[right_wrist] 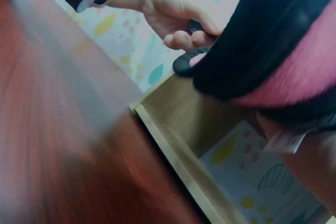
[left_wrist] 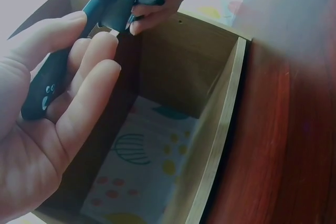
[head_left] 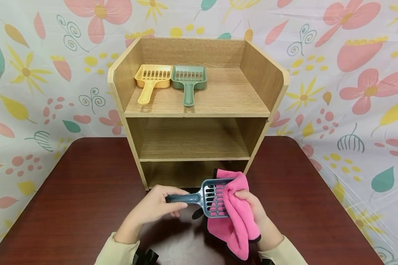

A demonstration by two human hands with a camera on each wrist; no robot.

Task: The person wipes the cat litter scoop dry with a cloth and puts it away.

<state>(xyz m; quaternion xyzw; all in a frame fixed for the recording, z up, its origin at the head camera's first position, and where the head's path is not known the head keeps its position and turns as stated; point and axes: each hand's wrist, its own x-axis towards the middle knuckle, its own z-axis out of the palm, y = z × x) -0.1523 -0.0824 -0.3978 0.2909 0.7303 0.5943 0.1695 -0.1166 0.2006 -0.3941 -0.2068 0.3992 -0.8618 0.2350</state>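
Note:
A blue-grey litter scoop (head_left: 203,197) with a slotted head is held level above the front of the table. My left hand (head_left: 154,206) grips its handle between thumb and fingers; the left wrist view shows the handle (left_wrist: 44,85) lying along the palm. A pink cloth (head_left: 235,224) with dark edging is draped over the far right part of the scoop's head and behind its slots. My right hand (head_left: 253,208) pinches the cloth against the head's right edge, thumb in front. The cloth hides that edge and most of the right fingers.
A wooden shelf unit (head_left: 199,114) stands on the dark red table (head_left: 96,191), close behind the hands. On its top board lie a yellow scoop (head_left: 154,79) and a green scoop (head_left: 189,82), side by side at the left, handles toward me. A floral-patterned backdrop (head_left: 345,110) hangs behind.

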